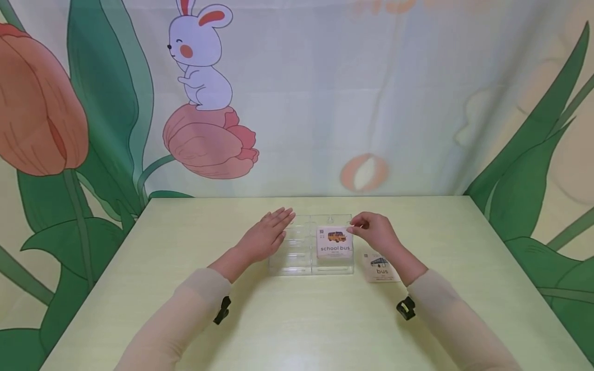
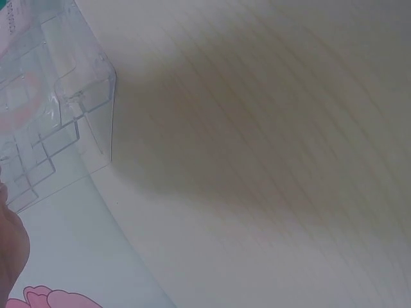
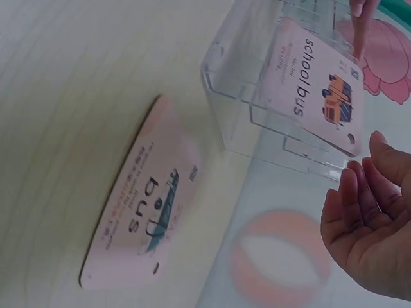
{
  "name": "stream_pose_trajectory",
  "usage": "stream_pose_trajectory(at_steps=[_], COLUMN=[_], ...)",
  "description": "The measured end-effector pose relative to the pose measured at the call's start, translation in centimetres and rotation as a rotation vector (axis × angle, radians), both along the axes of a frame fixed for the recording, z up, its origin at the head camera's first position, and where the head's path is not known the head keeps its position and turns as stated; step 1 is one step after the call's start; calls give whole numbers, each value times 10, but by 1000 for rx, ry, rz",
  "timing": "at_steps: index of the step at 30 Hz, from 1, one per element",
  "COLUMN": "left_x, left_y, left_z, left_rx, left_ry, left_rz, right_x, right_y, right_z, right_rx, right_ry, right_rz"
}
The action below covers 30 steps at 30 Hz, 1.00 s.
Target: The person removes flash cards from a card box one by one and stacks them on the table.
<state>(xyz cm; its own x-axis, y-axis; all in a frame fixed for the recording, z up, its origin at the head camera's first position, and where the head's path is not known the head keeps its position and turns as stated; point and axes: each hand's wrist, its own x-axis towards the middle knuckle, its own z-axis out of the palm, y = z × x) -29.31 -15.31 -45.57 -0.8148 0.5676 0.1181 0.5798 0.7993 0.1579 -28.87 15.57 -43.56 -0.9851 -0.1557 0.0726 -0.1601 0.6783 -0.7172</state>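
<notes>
A clear plastic rack with stepped slots (image 1: 290,263) stands on the table in two columns. In its right column leans a "school bus" picture card (image 1: 335,247), also seen in the right wrist view (image 3: 314,90). My left hand (image 1: 264,234) lies over the rack's left side with straight fingers; only its edge (image 2: 11,247) shows in the left wrist view. At the card's upper right corner is my right hand (image 1: 375,231), its thumb and fingers loosely bent with a gap between them in the right wrist view (image 3: 376,218).
A "bus" card (image 1: 378,270) lies on the table right of the rack, partly under my right forearm; the right wrist view shows it whole (image 3: 141,205). Behind the pale table (image 1: 185,237) hangs a printed curtain (image 1: 301,103) with a rabbit and tulips.
</notes>
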Motion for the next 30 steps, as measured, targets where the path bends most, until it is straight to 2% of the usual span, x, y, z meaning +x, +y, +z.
stream_pose_trajectory(at_steps=[7,20,30], left_x=[1,1,-1], left_y=[0,0,-1], left_z=[2,2,0], left_rx=[-5,-4,-7], left_ry=[-12,-9,-10], left_rz=[-2,2,4], right_x=[-2,-4,-7], right_y=[-6,-9,-10], right_z=[-5,-5,-5], right_rx=[8,-12,21], right_ry=[-12,-11,14], right_rz=[-11,-20,-22])
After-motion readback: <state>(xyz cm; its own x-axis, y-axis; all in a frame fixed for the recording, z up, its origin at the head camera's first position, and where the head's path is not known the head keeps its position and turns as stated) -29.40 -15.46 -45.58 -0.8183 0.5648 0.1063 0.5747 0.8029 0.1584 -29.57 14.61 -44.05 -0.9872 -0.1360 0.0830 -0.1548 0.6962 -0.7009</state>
